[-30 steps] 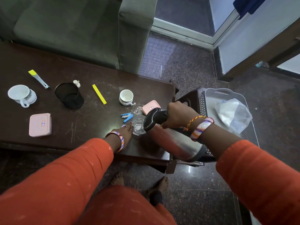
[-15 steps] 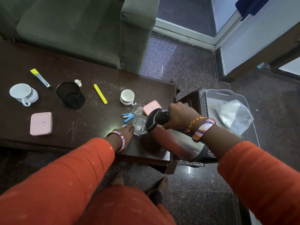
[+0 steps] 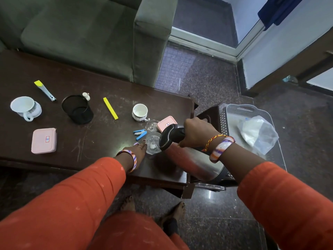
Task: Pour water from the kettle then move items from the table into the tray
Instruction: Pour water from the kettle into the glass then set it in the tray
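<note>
My right hand (image 3: 197, 131) grips the black handle of a steel kettle (image 3: 191, 162), tipped steeply with its black lid end over a clear glass (image 3: 152, 144) near the table's right front. My left hand (image 3: 137, 150) rests on the dark table (image 3: 100, 139) with its fingers against the glass's left side. A grey tray (image 3: 232, 109) sits on a stool to the right and holds a clear plastic bag (image 3: 257, 135). On the table lie two pink boxes (image 3: 44, 140) (image 3: 166, 123), two white cups (image 3: 26, 108) (image 3: 139, 112), a black mesh holder (image 3: 77, 109), a blue stapler (image 3: 140, 132) and a yellow strip (image 3: 110, 108).
A second clear glass (image 3: 152, 125) stands behind the first. A yellow-tipped clipper (image 3: 45, 90) and a small white piece (image 3: 86, 96) lie at the back left. A grey sofa (image 3: 86, 35) borders the table's far side. My bare feet (image 3: 153, 212) stand on the dark floor.
The kettle stays tipped over the glass and both hands hold their places. Only the view has shifted slightly.
</note>
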